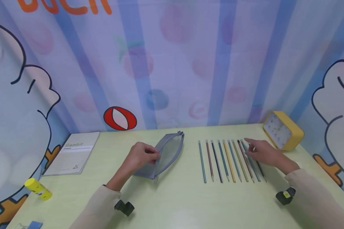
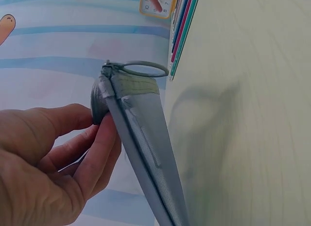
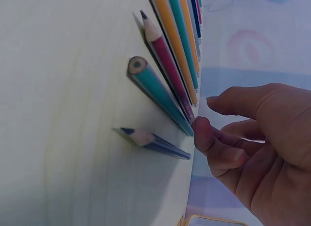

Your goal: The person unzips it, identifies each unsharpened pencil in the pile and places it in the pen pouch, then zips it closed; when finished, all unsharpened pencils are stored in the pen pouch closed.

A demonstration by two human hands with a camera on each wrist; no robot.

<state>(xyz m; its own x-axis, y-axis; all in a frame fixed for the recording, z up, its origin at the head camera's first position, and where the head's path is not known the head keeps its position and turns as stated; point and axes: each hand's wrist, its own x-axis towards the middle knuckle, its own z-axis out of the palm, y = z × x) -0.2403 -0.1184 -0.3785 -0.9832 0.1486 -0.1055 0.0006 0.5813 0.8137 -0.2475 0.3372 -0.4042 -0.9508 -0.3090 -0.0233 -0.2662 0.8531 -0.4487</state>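
My left hand (image 1: 140,156) pinches the rim of a grey zip pouch (image 1: 169,152) between thumb and fingers. In the left wrist view the pouch (image 2: 148,143) stands on edge, with a wrist loop at its far end. My right hand (image 1: 263,153) is over the right end of a row of several pencils (image 1: 231,162). Seen from the right wrist, its thumb and index finger are apart with nothing between them. Near those fingertips lie the ends of a teal pencil (image 3: 160,98) and a crimson pencil (image 3: 167,65); a dark blue pencil (image 3: 163,146) lies below them.
A yellow alarm clock (image 1: 283,130) stands behind the right hand. On the left lie a notepad (image 1: 71,156) and a yellow cylinder (image 1: 38,189). A blue object (image 1: 35,225) shows at the bottom left edge. A printed curtain (image 1: 177,63) hangs behind the table.
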